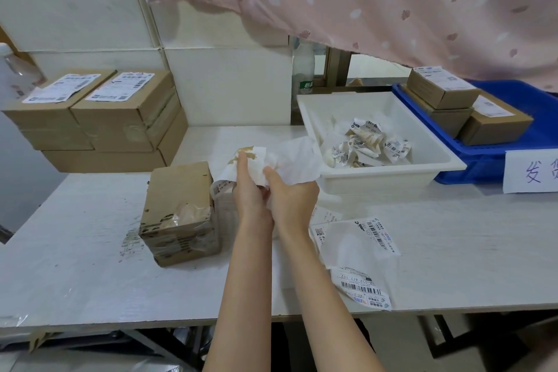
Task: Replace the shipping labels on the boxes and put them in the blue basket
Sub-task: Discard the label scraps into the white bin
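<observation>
- risk, as i judge it: the peeled label (265, 164) shows brown cardboard fibre on its back, so its glue is probably live; while being balled up it could stick to the fingers or to itself and resist dropping cleanly into the white tray (389, 174).
- risk: the loose new labels (359, 243) lie on the surface (90, 281) just right of the forearms, one hanging at the front edge; a sweep of the right arm could knock them off or crease them.
- risk: the stripped box (181, 214) has torn, tape-wrinkled sides; a new label pressed over that might sit crooked or lift.
- left hand (252, 190): curled closed around the lower left of the peeled label, thumb tip up against the brown patch.
- right hand (291, 193): closed on the right part of the same sheet, fingers tucked under; the two hands touch each other.
- the label is held above the surface between the stripped box and the white tray, which already holds crumpled old labels.
- stripped box stands just left of the hands, top bare.
- still-labelled boxes (99, 118) are stacked far left against the wall; the blue basket (495, 157) at far right holds finished boxes.
- step in hand: likely wadding the old label for discard.
</observation>
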The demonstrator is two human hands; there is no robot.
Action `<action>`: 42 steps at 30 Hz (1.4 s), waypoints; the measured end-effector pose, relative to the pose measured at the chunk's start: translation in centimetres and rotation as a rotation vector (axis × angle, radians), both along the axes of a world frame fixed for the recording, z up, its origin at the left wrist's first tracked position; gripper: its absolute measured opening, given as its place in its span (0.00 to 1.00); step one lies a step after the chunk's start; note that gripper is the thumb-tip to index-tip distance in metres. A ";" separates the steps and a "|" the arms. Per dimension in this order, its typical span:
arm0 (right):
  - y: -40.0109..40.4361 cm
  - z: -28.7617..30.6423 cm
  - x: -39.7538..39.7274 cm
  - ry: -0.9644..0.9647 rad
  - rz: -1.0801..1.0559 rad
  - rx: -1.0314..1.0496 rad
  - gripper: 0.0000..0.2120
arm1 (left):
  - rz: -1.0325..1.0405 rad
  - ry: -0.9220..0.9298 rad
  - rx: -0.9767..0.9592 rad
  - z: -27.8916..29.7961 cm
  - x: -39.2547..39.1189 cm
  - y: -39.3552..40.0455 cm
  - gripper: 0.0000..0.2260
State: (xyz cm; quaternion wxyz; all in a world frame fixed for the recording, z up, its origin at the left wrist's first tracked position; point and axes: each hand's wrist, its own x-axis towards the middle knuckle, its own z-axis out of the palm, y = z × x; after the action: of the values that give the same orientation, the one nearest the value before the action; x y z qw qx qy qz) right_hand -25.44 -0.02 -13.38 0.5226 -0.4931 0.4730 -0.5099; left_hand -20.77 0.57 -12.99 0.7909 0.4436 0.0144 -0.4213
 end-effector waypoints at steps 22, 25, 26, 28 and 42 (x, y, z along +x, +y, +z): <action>-1.4 1.6 -1.5 0.061 -0.017 0.119 0.11 | -0.253 -0.142 -0.224 1.6 -1.1 1.5 0.12; -1.4 1.7 -1.6 0.003 -0.011 0.141 0.07 | -0.202 -0.196 -0.068 1.7 -1.7 1.3 0.02; -1.4 1.6 -1.6 -0.033 -0.010 0.156 0.04 | -0.170 -0.208 -0.011 1.4 -1.8 1.2 0.02; -1.4 1.5 -1.6 -0.086 0.000 0.195 0.01 | -0.068 -0.230 0.062 0.9 -1.6 0.9 0.08; -1.1 2.1 -1.9 0.081 -0.010 0.121 0.16 | -0.033 -0.412 0.075 0.7 -2.8 1.4 0.08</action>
State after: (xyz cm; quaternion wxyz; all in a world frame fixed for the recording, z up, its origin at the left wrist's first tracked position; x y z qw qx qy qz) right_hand -27.36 -1.17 -11.28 0.5295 -0.4783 0.5262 -0.4626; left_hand -23.55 1.94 -12.33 0.7529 0.5498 -0.1394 -0.3337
